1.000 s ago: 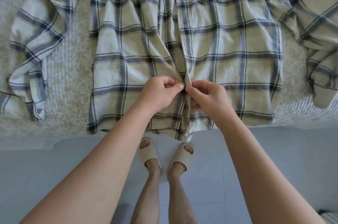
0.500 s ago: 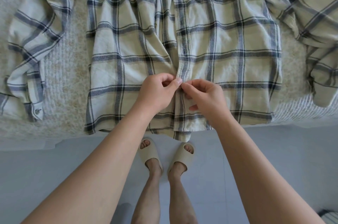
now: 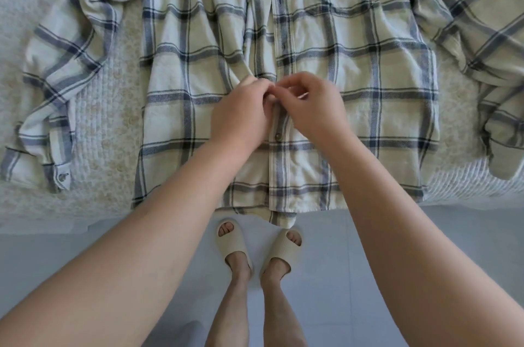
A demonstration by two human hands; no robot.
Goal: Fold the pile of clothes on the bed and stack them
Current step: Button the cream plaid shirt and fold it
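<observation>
A cream shirt with blue-grey plaid (image 3: pixel 354 68) lies front up on the bed, its hem hanging a little over the near edge. Its sleeves spread out to the left (image 3: pixel 56 85) and the right (image 3: pixel 482 34). My left hand (image 3: pixel 241 114) and my right hand (image 3: pixel 314 105) meet over the button placket at mid-front, each pinching an edge of the front opening. One fastened brown button (image 3: pixel 278 136) shows just below my fingers. The fingertips are slightly blurred.
The bed has a textured off-white cover (image 3: pixel 99 125) and its near edge runs across the middle of the view. I stand on grey floor (image 3: pixel 85 256) in beige slides (image 3: pixel 235 247), close to the bed. No other clothes are in view.
Both hands have moved a little up the placket, away from the hem. The lower part of the front opening now lies closed with a button fastened below my fingers.
</observation>
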